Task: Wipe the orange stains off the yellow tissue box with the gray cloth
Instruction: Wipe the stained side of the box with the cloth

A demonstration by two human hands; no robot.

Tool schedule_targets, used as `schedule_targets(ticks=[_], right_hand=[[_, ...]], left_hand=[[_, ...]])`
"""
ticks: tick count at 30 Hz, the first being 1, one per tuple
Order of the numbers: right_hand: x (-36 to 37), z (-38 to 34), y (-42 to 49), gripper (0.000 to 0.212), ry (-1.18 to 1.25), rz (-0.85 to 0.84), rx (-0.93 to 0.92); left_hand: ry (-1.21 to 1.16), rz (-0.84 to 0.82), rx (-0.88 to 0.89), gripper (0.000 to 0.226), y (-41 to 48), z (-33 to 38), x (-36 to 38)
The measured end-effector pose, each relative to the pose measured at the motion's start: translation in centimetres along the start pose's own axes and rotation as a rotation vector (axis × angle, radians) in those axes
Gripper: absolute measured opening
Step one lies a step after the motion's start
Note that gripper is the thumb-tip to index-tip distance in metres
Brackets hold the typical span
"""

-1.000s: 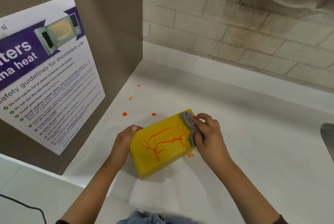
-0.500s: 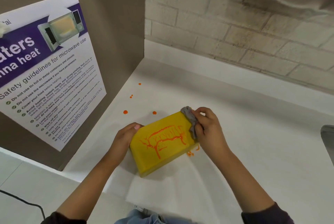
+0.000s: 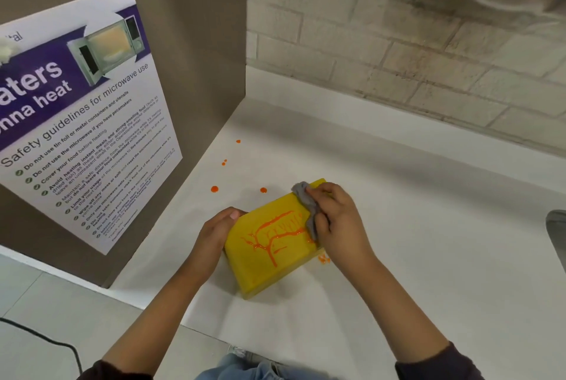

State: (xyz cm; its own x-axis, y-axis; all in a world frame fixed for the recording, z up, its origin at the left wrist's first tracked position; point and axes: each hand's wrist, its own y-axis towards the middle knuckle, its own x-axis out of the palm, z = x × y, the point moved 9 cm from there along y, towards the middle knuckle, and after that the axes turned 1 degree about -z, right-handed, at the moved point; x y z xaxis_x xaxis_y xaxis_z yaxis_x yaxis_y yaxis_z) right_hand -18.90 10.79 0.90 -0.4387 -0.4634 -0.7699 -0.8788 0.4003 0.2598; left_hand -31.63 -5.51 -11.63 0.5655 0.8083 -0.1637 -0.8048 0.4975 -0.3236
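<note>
The microwave poster point(image 3: 76, 122) on the side panel reads "Safety guidelines for microwave use". On the white counter point(image 3: 413, 257) the yellow tissue box point(image 3: 288, 261) lies flat. My left hand point(image 3: 214, 232) curls round its left end. My right hand point(image 3: 337, 220) pinches the gray cloth point(image 3: 306, 199), which has slid inward onto the right edge of the orange stains point(image 3: 269, 237). Most streaks remain to wipe.

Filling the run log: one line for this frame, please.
phase: wiping, early | left hand: steadies yellow tissue box | right hand: presses gray cloth on box's right end | orange stains: mostly unwiped
</note>
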Motion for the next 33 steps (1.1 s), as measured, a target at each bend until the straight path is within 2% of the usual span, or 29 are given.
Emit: schedule_targets(ticks=[5, 8, 11, 17, 23, 27, 30, 33], right_hand=[[0.5, -1.5, -2.3, 0.040, 0.046, -0.131, -0.136], [-0.8, 0.5, -1.5, 0.039, 0.010, -0.032, -0.028], [0.0, -0.1, -0.9, 0.041, 0.014, 0.044, 0.015], [1.3, -2.5, -2.8, 0.038, 0.045, -0.095, -0.145], [-0.2, -0.2, -1.1, 0.037, -0.053, 0.034, -0.010], [1.7, -2.4, -1.7, 0.042, 0.001, -0.048, -0.091], [1.4, -2.5, -2.5, 0.035, 0.007, -0.129, -0.178], [-0.3, -0.6, -1.9, 0.031, 0.019, -0.050, -0.089]], left_hand=[[-0.007, -0.037, 0.009, 0.038, -0.1, 0.0, 0.3], [-0.047, -0.119, 0.048, 0.034, -0.7, 0.2, 0.5], [-0.047, -0.118, 0.043, 0.036, -0.6, 0.2, 0.5], [0.030, -0.040, -0.052, 0.042, 0.2, -0.2, 0.0], [-0.040, -0.051, -0.004, 0.044, -0.3, 0.0, 0.2], [-0.034, -0.039, -0.017, 0.045, -0.1, 0.3, 0.3], [-0.015, -0.058, -0.009, 0.042, -0.1, 0.0, 0.4], [-0.042, -0.110, 0.028, 0.039, -0.6, 0.1, 0.6]])
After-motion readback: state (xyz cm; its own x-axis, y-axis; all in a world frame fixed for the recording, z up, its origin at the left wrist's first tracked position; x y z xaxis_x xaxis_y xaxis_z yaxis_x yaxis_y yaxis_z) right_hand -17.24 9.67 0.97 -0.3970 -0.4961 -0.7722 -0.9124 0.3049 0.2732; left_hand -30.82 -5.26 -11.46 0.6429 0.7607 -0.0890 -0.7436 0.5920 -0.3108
